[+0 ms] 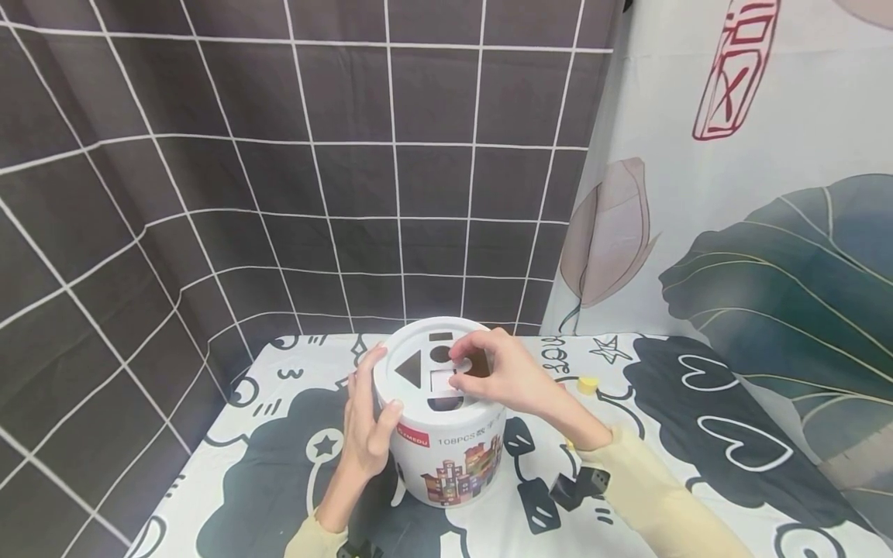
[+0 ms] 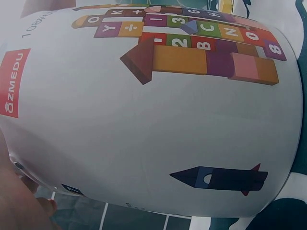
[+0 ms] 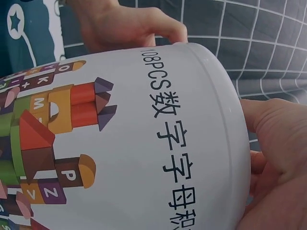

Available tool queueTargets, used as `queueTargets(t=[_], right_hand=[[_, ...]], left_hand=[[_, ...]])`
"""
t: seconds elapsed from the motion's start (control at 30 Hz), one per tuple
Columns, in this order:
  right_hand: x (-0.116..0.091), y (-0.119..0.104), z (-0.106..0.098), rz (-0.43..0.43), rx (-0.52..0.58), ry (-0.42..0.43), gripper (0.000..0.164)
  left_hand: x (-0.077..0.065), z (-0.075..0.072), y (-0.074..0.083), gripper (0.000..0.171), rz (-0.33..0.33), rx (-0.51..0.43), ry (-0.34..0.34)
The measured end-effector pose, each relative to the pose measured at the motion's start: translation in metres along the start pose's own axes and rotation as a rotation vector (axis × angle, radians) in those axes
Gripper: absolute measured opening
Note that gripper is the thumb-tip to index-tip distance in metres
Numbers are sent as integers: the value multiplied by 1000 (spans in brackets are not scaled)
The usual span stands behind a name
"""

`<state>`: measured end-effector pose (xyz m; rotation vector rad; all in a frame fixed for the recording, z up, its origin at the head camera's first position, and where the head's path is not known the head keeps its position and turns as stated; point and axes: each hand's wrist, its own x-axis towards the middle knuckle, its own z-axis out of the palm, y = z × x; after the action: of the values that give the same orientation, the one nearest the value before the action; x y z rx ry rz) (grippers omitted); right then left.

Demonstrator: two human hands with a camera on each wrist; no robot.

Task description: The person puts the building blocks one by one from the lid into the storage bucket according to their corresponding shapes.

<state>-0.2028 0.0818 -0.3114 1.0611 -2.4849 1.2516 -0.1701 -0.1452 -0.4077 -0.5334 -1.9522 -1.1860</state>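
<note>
A white toy-block bucket [image 1: 446,457] stands upright on the cloth, printed with colourful blocks. Its white lid [image 1: 412,333] has several shaped cutouts, including a triangle and a circle; one square patch on it looks pale. My left hand [image 1: 366,418] grips the bucket's left side, thumb at the front rim, fingers along the far edge. Over the lid's right part is my right hand [image 1: 512,372], thumb and forefinger bent down beside the pale square and the round cutout. Whether something is between those fingertips cannot be made out. In the right wrist view the rim hides part of the right hand [image 3: 278,158].
A small yellow piece [image 1: 588,384] lies on the patterned cloth [image 1: 272,434] right of the bucket, and another yellow bit shows by the right forearm. Behind hangs a dark grid curtain [image 1: 432,178]; a leaf-print curtain [image 1: 649,194] hangs to the right.
</note>
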Motion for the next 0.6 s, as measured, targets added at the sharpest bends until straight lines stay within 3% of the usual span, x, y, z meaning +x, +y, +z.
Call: queueTargets(t=[0.13,0.3,0.6], right_hand=[[-4,3,-3,33,29,20,24],[-11,14,-15,46,53,103,21],[-35,48,-50,129,-10,151,21]], left_hand=[[0,0,0,70,12,0,4],[-1,0,0,71,0,0,-1],[-1,0,1,70,-8,16,3]])
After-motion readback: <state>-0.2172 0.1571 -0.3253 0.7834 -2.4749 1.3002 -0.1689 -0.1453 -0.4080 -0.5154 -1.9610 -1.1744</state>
